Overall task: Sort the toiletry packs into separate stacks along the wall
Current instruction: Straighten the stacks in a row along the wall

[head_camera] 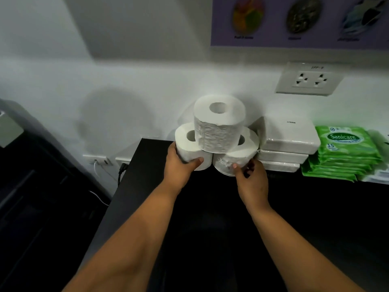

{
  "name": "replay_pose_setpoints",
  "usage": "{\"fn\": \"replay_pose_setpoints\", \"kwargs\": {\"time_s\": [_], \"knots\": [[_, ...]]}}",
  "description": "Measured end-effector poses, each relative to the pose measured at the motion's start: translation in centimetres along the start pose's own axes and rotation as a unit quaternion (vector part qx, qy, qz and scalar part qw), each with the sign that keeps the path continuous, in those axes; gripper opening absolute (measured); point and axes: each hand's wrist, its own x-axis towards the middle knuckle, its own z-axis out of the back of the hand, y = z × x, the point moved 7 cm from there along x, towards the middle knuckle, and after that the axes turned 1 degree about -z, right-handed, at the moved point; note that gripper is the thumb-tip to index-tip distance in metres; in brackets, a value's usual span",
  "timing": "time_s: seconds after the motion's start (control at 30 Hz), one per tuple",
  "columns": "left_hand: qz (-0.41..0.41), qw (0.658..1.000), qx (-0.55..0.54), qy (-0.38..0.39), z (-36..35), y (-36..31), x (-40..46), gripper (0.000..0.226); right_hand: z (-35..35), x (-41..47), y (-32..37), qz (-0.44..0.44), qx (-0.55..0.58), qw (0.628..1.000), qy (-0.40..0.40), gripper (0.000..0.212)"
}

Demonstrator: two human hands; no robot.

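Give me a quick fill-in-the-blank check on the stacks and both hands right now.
1. The toilet rolls form a pile of ___ rolls.
2. The left hand grips the bottom ___ roll.
3. The green wipes lie to the ___ of the white packs.

Missing words: three; left; right

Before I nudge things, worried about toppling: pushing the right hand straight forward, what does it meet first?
The right hand already touches the lower right toilet roll; behind that, probably the wall.
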Motion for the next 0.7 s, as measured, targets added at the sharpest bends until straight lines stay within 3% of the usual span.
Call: {"fn": "replay_pose_setpoints", "kwargs": {"time_s": [0.47, 0.63, 0.7], "knots": [[-0.020, 0.999, -0.028, -0.017, 5.5, 1.9, 2.4, 0.089, -4.5, -1.5, 1.9, 0.002, 0.014, 1.000, 0.022, 0.037], [-0.035, 0.999, 0.008, -0.038, 9.5, 2.5, 3.3, 0.077, -7.8, -2.1, 2.9, 0.007, 0.008, 0.999, 0.041, 0.039], [-0.038, 0.998, 0.031, -0.043, 11.0, 2.8, 3.8, 0.082, -8.9, -2.3, 3.4, 0.010, 0.009, 0.999, 0.047, 0.042]]}}
